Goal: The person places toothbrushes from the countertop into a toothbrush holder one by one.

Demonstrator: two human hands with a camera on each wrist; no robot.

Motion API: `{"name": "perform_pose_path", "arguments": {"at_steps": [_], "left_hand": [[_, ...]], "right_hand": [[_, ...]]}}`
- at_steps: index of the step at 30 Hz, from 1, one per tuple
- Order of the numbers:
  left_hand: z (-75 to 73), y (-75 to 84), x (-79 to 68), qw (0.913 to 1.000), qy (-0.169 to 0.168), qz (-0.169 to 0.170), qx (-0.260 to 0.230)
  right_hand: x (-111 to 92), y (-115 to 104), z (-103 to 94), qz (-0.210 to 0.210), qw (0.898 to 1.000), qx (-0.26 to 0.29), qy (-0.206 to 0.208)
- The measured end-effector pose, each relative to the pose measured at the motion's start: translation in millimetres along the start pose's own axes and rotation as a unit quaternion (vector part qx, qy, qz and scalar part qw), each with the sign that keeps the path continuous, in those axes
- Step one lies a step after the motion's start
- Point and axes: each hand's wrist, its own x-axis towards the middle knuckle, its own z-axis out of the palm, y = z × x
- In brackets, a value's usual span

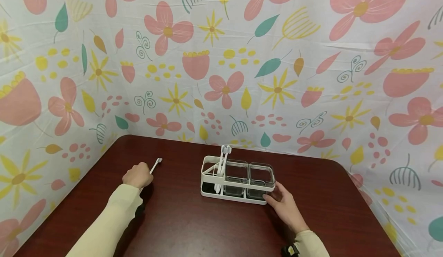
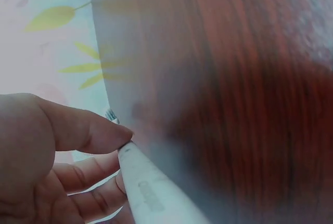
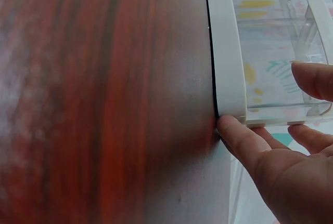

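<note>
My left hand (image 1: 137, 175) is over the left part of the table and pinches a white toothbrush (image 1: 156, 165), bristle head pointing away. In the left wrist view the toothbrush handle (image 2: 151, 187) runs between the thumb and curled fingers. A white toothbrush holder (image 1: 233, 199) stands at the middle of the table. Two white toothbrushes (image 1: 223, 162) lean upright in its left section; clear cups (image 1: 237, 170) fill the middle and right sections. My right hand (image 1: 285, 207) grips the holder's right end, thumb in front, fingers around the side. The holder's white rail (image 3: 229, 52) meets a fingertip in the right wrist view.
The dark reddish wooden table (image 1: 194, 230) has rounded back corners. A flower-patterned cloth (image 1: 221, 57) hangs behind it and along both sides. A dark band (image 1: 290, 251) is at the right wrist.
</note>
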Motion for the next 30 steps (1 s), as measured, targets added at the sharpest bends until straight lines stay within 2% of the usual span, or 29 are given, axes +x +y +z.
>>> {"name": "perform_pose_path", "arguments": {"at_steps": [14, 24, 30], "left_hand": [[-7.7, 9.3, -7.0, 0.9977, 0.031, 0.051, -0.032], [-9.3, 19.1, -14.0, 0.9949, 0.056, 0.063, -0.056], [-12.6, 24.4, -14.8, 0.9915, 0.082, 0.077, -0.065]], "right_hand": [[0, -1, 1.4, 0.003, 1.0, 0.0, 0.005], [-2, -1, 2.6, -0.006, 1.0, 0.0, 0.01], [-2, -1, 3.0, -0.009, 1.0, 0.003, 0.011]]}}
